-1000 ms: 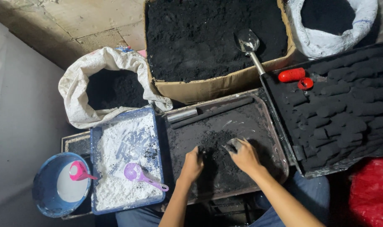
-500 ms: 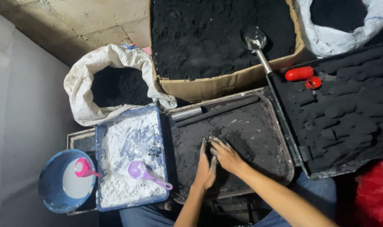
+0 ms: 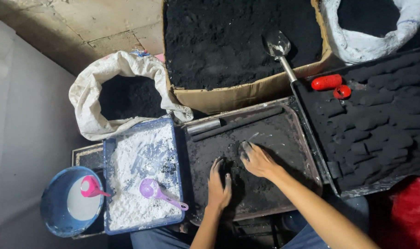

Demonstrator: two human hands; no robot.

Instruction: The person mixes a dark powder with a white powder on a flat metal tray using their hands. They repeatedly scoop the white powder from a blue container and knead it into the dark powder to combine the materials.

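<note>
Head view: both hands in the tray of black powder

Left to right. Blue bowl [image 3: 58, 207] with pink scoop [image 3: 91, 186]. Blue tray [image 3: 141, 175] of white powder, purple scoop [image 3: 157, 191] lying on it. White sack [image 3: 113, 92] of black powder behind. Dark metal tray [image 3: 251, 157]: left hand [image 3: 218, 184] flat, fingers spread, pressing the black powder [image 3: 219, 147], gripping nothing. Right hand [image 3: 257, 160] just beside, fingers curled loosely on the powder; whether it holds any, cannot tell. Metal scoop [image 3: 279, 48] in cardboard box [image 3: 237, 94] beyond.
</note>
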